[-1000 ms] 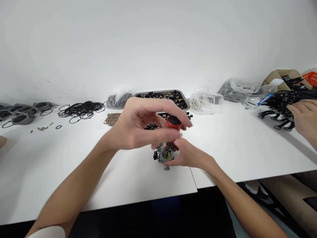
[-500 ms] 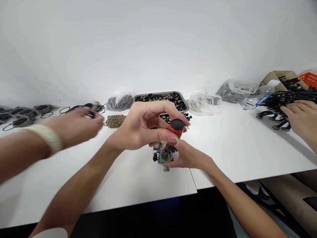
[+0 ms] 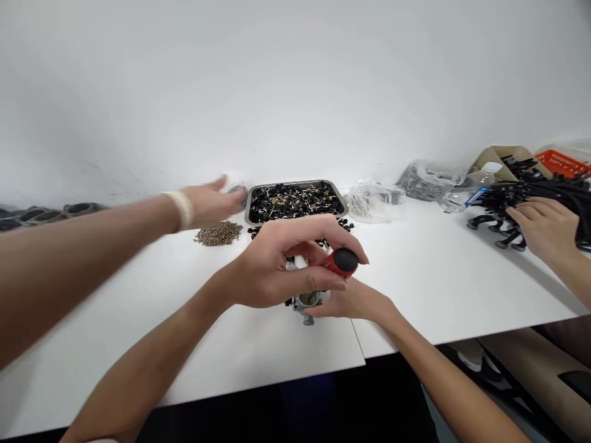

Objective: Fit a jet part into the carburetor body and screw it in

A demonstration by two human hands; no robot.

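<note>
My left hand (image 3: 277,267) is closed around the red and black handle of a screwdriver (image 3: 340,261), whose tip points down into a small grey metal carburetor body (image 3: 308,303) on the white table (image 3: 221,344). My right hand (image 3: 353,301) grips that body from the right side and holds it against the table. Most of the part is hidden behind my fingers.
Behind stands a metal tray (image 3: 295,200) of small black parts, with a pile of brass bits (image 3: 218,234) to its left and plastic bags (image 3: 373,200) to its right. A co-worker's arm (image 3: 92,246) with a white wristband reaches across from the left. Another person's hand (image 3: 545,227) rests on black stemmed parts (image 3: 530,194) at right.
The co-worker's arm has stretched further right, its hand now near the tray. My left hand with the screwdriver has dropped lower over the metal part. The view tipped slightly.
</note>
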